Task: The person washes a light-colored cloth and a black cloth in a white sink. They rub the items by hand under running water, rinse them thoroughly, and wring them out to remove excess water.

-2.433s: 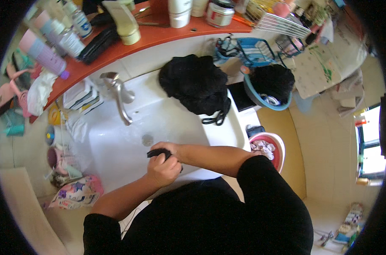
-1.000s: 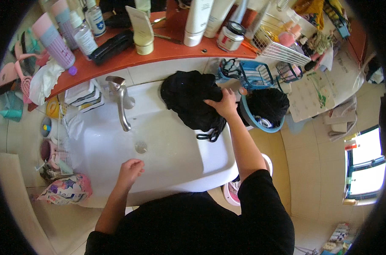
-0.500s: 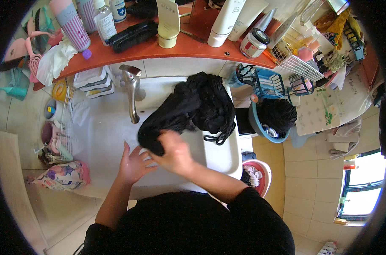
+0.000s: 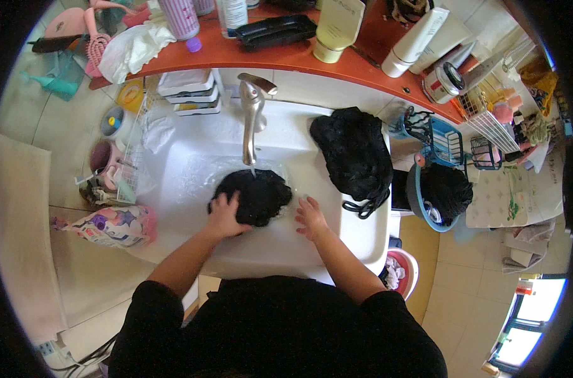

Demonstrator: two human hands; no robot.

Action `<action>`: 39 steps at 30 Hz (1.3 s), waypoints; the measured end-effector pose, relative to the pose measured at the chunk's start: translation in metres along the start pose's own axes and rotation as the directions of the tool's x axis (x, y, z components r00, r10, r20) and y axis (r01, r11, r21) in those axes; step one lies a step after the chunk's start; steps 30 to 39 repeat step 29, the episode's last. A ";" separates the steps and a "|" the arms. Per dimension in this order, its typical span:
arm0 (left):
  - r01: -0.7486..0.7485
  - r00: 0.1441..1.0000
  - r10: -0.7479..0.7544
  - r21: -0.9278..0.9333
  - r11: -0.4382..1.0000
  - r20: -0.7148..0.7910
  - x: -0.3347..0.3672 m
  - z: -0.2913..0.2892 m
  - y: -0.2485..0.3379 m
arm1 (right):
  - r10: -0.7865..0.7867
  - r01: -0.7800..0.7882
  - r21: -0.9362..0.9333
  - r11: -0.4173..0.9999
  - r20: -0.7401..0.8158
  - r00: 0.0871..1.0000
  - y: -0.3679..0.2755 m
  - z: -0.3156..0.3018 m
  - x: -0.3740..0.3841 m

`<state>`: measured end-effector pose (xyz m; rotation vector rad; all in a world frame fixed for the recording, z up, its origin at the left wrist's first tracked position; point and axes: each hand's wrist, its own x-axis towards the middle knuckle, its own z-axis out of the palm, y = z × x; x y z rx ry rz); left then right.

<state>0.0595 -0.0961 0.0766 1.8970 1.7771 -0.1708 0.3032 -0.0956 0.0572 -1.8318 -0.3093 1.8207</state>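
A bunched black cloth lies in the white sink, in shallow rippling water. Just above it, a thin stream runs from the metal faucet. My left hand rests on the cloth's near left side, fingers apart and partly against the dark fabric. To the right of the cloth, my right hand hovers over the basin with spread fingers, holding nothing. More black clothing with a cord loop is heaped on the sink's right ledge.
A red shelf with bottles and tubes runs behind the sink. A blue basin holding dark cloth stands at the right, above a pink bucket. A wire rack and a patterned bag line the left.
Half a second ago my right hand was at the black cloth on the right; now a black bundle is under running water with my left hand on it. The view has shifted.
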 end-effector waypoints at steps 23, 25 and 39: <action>0.088 0.977 -0.194 -0.657 0.749 -0.090 0.065 -0.023 -0.010 | -0.075 -0.033 0.470 0.882 0.209 0.975 -0.037 0.006 0.008; 0.106 0.965 -0.210 -0.495 0.862 -0.160 0.073 -0.020 -0.044 | -0.120 0.069 0.389 0.919 0.108 0.987 -0.045 -0.009 0.007; 0.215 0.777 -0.344 -0.291 0.932 -0.527 0.079 -0.005 -0.059 | -0.442 0.452 0.028 0.892 -0.159 0.883 -0.048 -0.006 -0.004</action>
